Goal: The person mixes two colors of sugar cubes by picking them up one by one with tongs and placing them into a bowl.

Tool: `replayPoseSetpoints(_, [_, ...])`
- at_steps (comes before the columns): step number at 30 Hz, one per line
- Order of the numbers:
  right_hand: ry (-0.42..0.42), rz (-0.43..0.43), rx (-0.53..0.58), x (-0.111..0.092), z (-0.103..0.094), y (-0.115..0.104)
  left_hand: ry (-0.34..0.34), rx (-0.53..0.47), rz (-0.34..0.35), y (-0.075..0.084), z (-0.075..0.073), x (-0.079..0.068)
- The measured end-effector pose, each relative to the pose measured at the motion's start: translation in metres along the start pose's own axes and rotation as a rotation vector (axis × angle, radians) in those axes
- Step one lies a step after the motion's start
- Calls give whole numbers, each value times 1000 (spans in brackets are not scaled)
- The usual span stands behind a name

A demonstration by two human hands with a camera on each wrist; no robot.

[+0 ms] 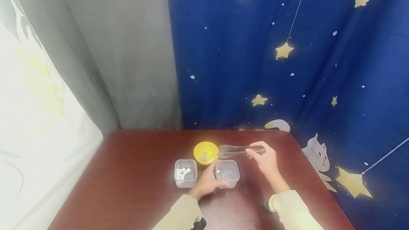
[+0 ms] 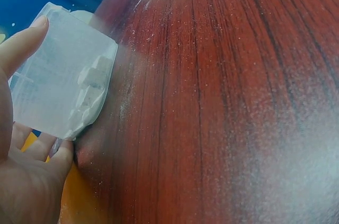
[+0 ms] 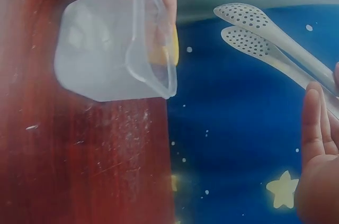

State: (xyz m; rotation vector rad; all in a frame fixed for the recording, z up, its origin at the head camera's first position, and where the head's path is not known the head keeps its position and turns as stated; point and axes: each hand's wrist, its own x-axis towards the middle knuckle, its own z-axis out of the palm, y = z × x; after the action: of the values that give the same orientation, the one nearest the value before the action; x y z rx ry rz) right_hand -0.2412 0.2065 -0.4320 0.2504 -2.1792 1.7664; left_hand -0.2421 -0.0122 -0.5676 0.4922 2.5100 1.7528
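My left hand [image 1: 205,182] grips a clear square plastic container [image 1: 232,184] at its left side, with the thumb on the near wall. White chunks [image 2: 91,91] show through that container's wall in the left wrist view. In my right hand [image 1: 267,158] is a pair of pale tongs [image 3: 286,57] with perforated ends. Their tips point left, close to the rim of a yellow bowl [image 1: 197,149], and stand slightly apart with nothing visible between them. Some greyish pieces [image 1: 203,156] lie inside the bowl, too small to identify.
A second clear container [image 1: 186,185] with several white chunks [image 1: 182,173] stands left of my left hand. Everything is on a dark red wood-grain table [image 1: 134,180]. Behind it hang a grey curtain [image 1: 143,63] and a blue star-patterned curtain [image 1: 223,56].
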Motion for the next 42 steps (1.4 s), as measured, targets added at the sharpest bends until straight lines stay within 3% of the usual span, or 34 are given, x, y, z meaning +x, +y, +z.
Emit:
replayPoseSetpoints(5, [-25, 0, -33, -5, -3, 9, 0, 2, -18, -1, 0, 2])
replayPoseSetpoints(12, [-18, 29, -73, -9, -5, 47, -7, -21, -28, -1, 0, 1])
replayPoseSetpoints(15, [-17, 20, -94, -11, -5, 53, -6, -13, -26, -2, 1, 0])
replayPoseSetpoints(40, [-76, 90, -168, -31, 10, 75, 6, 14, 4, 0, 2, 0])
replayPoseSetpoints(42, [-77, 85, -175, -33, 13, 68, 3, 17, -2, 0, 2, 0])
